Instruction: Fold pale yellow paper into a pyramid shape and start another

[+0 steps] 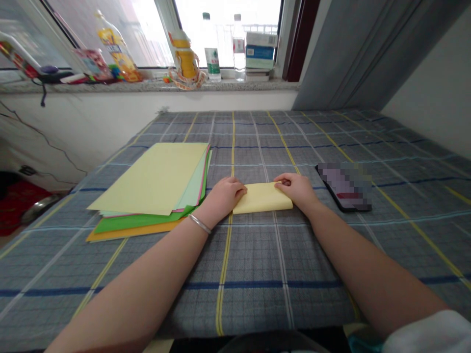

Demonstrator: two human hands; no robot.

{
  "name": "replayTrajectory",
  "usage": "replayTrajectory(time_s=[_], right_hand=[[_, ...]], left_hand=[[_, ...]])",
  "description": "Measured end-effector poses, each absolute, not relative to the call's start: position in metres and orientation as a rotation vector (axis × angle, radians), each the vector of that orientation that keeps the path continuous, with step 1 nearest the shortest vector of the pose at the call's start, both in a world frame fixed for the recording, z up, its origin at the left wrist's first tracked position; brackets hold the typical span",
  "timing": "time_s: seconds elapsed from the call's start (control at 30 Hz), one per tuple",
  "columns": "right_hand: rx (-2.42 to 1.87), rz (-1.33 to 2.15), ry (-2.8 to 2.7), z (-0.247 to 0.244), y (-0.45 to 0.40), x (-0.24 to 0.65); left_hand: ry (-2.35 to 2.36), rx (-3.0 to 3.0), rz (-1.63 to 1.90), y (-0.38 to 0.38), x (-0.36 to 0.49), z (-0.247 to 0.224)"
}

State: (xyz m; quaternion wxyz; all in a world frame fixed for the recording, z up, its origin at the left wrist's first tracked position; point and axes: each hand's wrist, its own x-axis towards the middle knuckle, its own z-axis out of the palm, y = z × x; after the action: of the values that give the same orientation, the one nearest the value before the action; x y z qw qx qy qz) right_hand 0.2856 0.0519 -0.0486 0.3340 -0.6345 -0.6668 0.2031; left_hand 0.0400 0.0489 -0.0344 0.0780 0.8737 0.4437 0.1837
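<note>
One piece of folded yellow paper (262,197) is laid on the checked cloth (253,255), its left end pinched by the left hand (227,193) and its far right corner gripped by the right hand (296,190). It can be judged light, flexible and easily creased, best held by its ends with little pressure. One stack of coloured sheets (154,176) is seen to the left, its sheets not countable, and one phone (344,189) to the right.
</note>
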Motion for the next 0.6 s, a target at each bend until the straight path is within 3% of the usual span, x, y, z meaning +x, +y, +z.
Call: replayTrajectory(time_s=[0.6], right_hand=[[-1.699,0.508,-1.757,-0.044,0.050,0.283]], left_hand=[[1.397,2.781,0.330,0.015,0.054,-0.046]])
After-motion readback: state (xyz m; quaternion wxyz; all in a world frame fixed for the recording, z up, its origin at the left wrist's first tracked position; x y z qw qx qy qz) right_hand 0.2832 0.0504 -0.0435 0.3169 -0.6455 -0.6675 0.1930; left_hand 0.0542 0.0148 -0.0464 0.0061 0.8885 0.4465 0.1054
